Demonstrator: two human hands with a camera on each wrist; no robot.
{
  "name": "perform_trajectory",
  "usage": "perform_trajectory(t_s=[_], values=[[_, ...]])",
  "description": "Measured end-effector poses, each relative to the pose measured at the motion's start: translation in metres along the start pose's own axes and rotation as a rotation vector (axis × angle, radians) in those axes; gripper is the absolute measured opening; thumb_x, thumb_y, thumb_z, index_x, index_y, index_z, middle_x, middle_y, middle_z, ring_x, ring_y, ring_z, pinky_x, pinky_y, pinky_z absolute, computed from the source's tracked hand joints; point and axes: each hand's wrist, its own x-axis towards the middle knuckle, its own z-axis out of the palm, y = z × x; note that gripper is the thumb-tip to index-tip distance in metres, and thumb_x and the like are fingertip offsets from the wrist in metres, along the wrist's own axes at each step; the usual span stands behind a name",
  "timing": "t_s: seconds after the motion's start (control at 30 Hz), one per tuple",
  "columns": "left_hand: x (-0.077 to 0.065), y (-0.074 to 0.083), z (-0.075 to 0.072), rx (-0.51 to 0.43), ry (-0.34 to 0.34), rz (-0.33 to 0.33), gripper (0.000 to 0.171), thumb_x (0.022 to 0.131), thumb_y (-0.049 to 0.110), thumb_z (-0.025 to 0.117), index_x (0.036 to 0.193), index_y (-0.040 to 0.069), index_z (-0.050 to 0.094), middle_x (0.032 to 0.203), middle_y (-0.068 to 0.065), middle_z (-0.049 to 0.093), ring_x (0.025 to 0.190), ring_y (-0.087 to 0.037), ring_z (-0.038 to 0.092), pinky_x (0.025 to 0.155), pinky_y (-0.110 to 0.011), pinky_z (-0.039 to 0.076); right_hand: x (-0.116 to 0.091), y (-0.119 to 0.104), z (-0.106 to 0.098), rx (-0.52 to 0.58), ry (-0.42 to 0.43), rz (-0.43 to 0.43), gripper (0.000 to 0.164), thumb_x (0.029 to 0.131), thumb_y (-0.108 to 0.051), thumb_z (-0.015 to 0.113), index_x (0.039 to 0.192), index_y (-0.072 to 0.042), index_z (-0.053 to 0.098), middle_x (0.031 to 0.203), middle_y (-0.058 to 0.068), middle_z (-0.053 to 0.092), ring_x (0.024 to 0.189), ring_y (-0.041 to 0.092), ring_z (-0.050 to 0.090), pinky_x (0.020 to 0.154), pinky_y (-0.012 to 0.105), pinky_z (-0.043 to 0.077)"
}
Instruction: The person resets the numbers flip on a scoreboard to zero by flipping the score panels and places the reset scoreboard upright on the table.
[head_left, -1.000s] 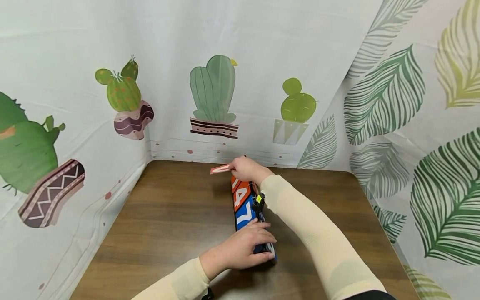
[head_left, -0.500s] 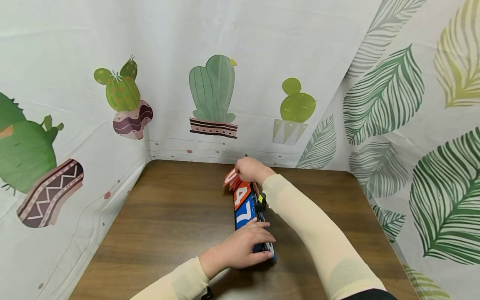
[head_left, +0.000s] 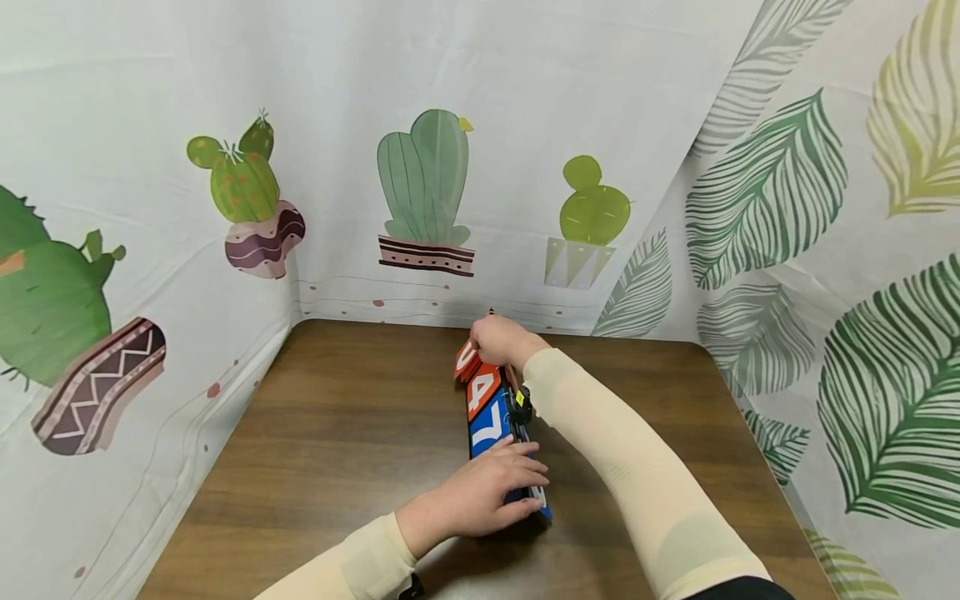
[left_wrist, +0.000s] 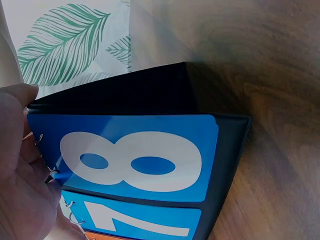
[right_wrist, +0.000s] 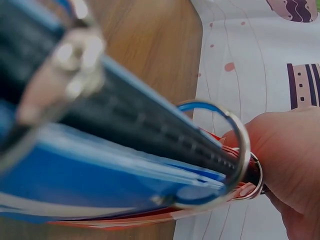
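A black tent-shaped flip scoreboard [left_wrist: 232, 150] stands on the table, its ring-bound number cards hanging from the ridge. My right hand [head_left: 501, 340] is at the far end, pinching a red card [head_left: 464, 358] that lies tilted near the sloping face. An orange-red 4 card [head_left: 483, 393] and a blue 7 card [head_left: 489, 427] hang beside it. Over the near end, my left hand [head_left: 497, 490] rests on the ridge with fingers spread. The left wrist view shows the blue 8 card [left_wrist: 145, 157] below that hand. Metal rings [right_wrist: 240, 145] bind the cards close to the right hand.
The brown wooden table [head_left: 360, 417] extends to both sides of the scoreboard. A white cloth [head_left: 330, 167] printed with cacti and leaves hangs behind and around it. The scoreboard's far end is close to the table's back edge.
The red card in my right hand has swung from sticking out leftward down toward the scoreboard's face. The right hand has shifted slightly to the right; the left hand stays on the near end.
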Motion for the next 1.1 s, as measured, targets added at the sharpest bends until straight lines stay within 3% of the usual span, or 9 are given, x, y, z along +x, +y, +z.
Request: perform_trajectory(t_s=[0.33, 0.53, 0.87, 1.1], values=[[0.001, -0.004, 0.001, 0.144, -0.023, 0.07, 0.034, 0.093, 0.028, 0.069, 0.127, 0.021, 0.072, 0.146, 0.003, 0.062, 0.153, -0.023, 0.041, 0.124, -0.053, 0.034, 0.0, 0.002, 0.0, 0.028, 0.009, -0.018, 0.024, 0.095, -0.004, 0.063, 0.113, -0.008, 0.078, 0.112, 0.007, 0.076, 0.1, 0.02, 0.07, 0.095, 0.038, 0.059], [0.002, -0.002, 0.004, 0.207, 0.012, 0.067, 0.034, 0.09, 0.03, 0.072, 0.123, 0.022, 0.074, 0.139, 0.005, 0.067, 0.148, -0.02, 0.048, 0.123, -0.052, 0.036, -0.001, 0.001, -0.001, 0.042, 0.01, -0.011, 0.025, 0.096, -0.004, 0.062, 0.115, -0.008, 0.078, 0.115, 0.007, 0.076, 0.104, 0.021, 0.07, 0.097, 0.038, 0.058], [0.003, -0.004, 0.008, 0.216, 0.053, 0.075, 0.031, 0.089, 0.03, 0.073, 0.118, 0.021, 0.075, 0.129, 0.007, 0.072, 0.14, -0.017, 0.055, 0.122, -0.052, 0.038, -0.001, -0.004, -0.002, 0.053, -0.008, 0.023, 0.026, 0.096, -0.003, 0.062, 0.115, -0.008, 0.077, 0.115, 0.007, 0.076, 0.103, 0.02, 0.069, 0.098, 0.038, 0.058], [0.003, -0.006, 0.011, 0.203, 0.065, 0.093, 0.029, 0.088, 0.03, 0.074, 0.115, 0.02, 0.076, 0.13, 0.007, 0.072, 0.139, -0.017, 0.055, 0.121, -0.052, 0.039, -0.002, 0.001, 0.0, 0.113, 0.014, -0.005, 0.032, 0.097, -0.007, 0.06, 0.125, -0.009, 0.075, 0.129, 0.008, 0.073, 0.12, 0.024, 0.067, 0.105, 0.04, 0.055]])
